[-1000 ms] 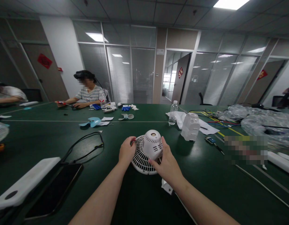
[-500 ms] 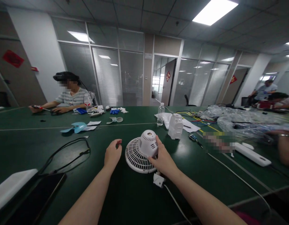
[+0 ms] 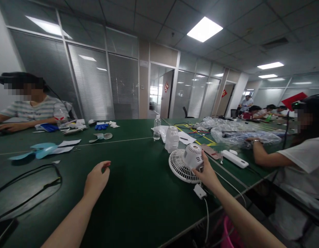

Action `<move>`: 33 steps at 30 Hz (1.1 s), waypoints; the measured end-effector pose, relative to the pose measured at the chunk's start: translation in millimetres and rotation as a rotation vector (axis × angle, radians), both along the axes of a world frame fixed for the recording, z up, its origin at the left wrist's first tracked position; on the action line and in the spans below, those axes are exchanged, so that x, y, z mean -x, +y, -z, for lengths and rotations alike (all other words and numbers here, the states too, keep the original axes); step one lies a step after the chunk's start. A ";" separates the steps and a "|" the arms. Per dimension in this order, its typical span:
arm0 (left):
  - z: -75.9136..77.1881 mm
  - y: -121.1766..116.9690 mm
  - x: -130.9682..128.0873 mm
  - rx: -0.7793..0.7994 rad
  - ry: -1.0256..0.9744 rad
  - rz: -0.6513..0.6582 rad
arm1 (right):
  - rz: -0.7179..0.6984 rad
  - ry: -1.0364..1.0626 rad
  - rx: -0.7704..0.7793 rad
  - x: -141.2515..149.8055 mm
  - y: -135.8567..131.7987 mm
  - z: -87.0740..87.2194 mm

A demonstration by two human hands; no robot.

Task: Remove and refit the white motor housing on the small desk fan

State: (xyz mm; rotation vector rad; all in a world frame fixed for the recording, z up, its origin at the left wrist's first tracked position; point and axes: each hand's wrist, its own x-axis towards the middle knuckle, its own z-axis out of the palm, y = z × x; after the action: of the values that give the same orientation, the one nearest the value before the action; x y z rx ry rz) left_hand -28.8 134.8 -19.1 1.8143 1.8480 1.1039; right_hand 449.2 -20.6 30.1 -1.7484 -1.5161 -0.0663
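My right hand [image 3: 208, 174] grips the white motor housing [image 3: 193, 155] of a small fan. Its round slotted grille [image 3: 179, 167] lies face down on the green table under the housing. A small white block [image 3: 200, 191] hangs by the fan at the near side, with a white cord [image 3: 207, 217] running down past the table edge. My left hand [image 3: 96, 179] hovers over the table well to the left of the fan, fingers loosely curved and nothing in them. Just behind the grille stands a white plastic cover [image 3: 172, 139].
Blue fan blades [image 3: 44, 150] and a black cable [image 3: 54, 181] lie on the left. A water bottle [image 3: 156, 128] stands behind the cover. To the right are a phone [image 3: 210, 151], a white power strip [image 3: 235, 159], plastic wrapping [image 3: 224, 132] and a seated person [image 3: 304, 162].
My right hand has moved the fan to the right, away from my left hand, past the bottle and in front of the phone. The view has turned right.
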 end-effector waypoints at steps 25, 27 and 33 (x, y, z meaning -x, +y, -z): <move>-4.1 0.3 -2.8 0.010 0.029 0.058 | 0.206 0.014 -0.236 81.2 186.1 -112.2; -5.7 -0.5 -3.4 0.011 0.028 0.063 | 0.261 0.056 -0.118 82.1 199.2 -100.6; -6.2 2.1 -5.2 0.017 0.051 0.082 | 0.279 0.072 0.037 88.2 194.6 -66.9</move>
State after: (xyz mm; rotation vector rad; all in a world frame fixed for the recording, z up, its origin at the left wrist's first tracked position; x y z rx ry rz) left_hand -23.6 136.9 -12.9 1.9073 1.7876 1.0185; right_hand 361.0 174.0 97.0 -1.9610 -1.2212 -0.1157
